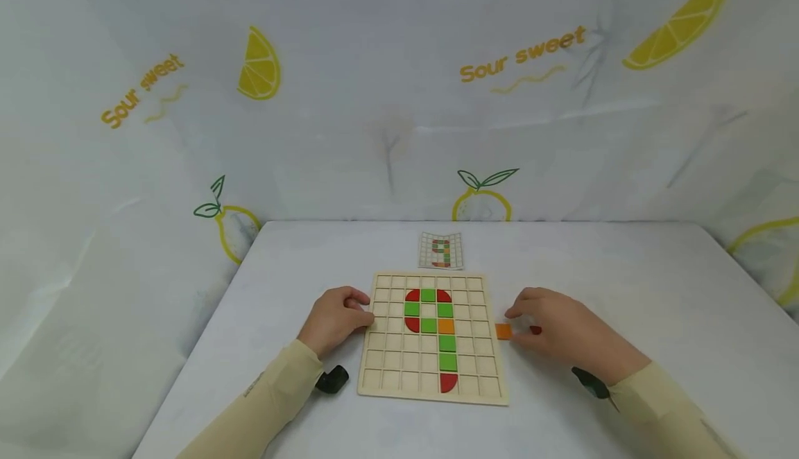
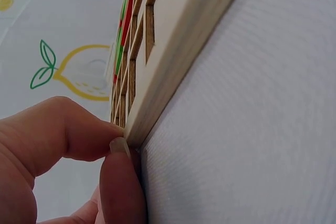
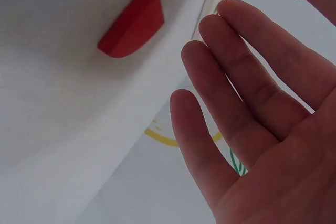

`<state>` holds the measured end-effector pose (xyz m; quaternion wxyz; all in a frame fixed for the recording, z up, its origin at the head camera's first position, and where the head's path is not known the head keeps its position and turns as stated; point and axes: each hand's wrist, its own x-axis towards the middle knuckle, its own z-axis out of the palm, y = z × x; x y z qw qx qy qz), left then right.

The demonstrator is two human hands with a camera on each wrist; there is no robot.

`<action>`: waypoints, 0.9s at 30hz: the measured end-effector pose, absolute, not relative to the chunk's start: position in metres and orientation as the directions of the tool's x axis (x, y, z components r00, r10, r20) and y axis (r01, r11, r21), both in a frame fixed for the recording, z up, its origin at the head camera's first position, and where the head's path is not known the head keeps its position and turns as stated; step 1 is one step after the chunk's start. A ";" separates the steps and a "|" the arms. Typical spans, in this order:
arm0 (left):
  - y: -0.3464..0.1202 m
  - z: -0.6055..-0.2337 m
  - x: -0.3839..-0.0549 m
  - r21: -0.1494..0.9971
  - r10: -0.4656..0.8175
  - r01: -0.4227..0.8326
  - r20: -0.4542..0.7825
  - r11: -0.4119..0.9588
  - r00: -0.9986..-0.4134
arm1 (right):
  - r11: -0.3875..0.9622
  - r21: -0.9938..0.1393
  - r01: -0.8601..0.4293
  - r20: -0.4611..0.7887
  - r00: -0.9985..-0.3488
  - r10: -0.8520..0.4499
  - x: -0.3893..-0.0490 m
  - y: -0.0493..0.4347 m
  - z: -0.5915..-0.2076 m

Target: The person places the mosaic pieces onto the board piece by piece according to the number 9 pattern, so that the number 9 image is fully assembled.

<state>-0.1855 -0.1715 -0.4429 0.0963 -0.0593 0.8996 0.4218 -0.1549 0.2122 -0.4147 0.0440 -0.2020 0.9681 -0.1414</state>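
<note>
A wooden grid board (image 1: pixel 399 362) lies flat on the table, with red quarter-round, green and orange square tiles set in a "9" shape. My left hand (image 1: pixel 337 319) is at its left edge; in the left wrist view the thumb and a finger pinch the board's rim (image 2: pixel 173 61). Right of the board, my right hand (image 1: pixel 552 324) hovers with relaxed, extended fingers and holds nothing. Its fingertips are close to a loose orange square tile (image 1: pixel 503 331) beside the board's right edge. A loose red tile (image 3: pixel 134 24) lies under this hand on the table.
Behind the board lies a pattern card (image 1: pixel 440 251) showing a similar coloured figure on a grid. White cloth with lemon prints (image 1: pixel 374 98) hangs behind the white table (image 1: pixel 312 251). Black wrist devices (image 1: pixel 333 379) show below both wrists.
</note>
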 end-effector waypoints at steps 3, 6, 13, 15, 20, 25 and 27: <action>-0.174 -0.443 -0.185 0.746 -0.026 -0.183 -0.218 0.640 -0.976 | 0.875 -0.300 -0.380 -0.034 -0.912 -0.408 -0.158 0.211 -0.417; -0.175 -0.442 -0.185 0.751 -0.028 -0.182 -0.213 0.635 -0.977 | 0.877 -0.299 -0.376 -0.035 -0.914 -0.404 -0.159 0.208 -0.419; -0.175 -0.440 -0.185 0.757 -0.034 -0.188 -0.214 0.626 -0.976 | 0.870 -0.293 -0.397 -0.021 -0.907 -0.421 -0.161 0.208 -0.420; -0.174 -0.440 -0.185 0.758 -0.030 -0.186 -0.215 0.625 -0.976 | 0.872 -0.293 -0.391 -0.025 -0.909 -0.416 -0.161 0.208 -0.420; -0.173 -0.441 -0.185 0.763 -0.022 -0.183 -0.216 0.620 -0.976 | 0.877 -0.290 -0.383 -0.033 -0.912 -0.410 -0.160 0.209 -0.422; -0.172 -0.441 -0.184 0.761 -0.021 -0.181 -0.215 0.623 -0.976 | 0.868 -0.268 -0.417 0.003 -0.902 -0.432 -0.161 0.213 -0.425; -0.172 -0.441 -0.184 0.761 -0.023 -0.185 -0.218 0.621 -0.976 | 0.869 -0.258 -0.423 0.018 -0.901 -0.433 -0.162 0.215 -0.425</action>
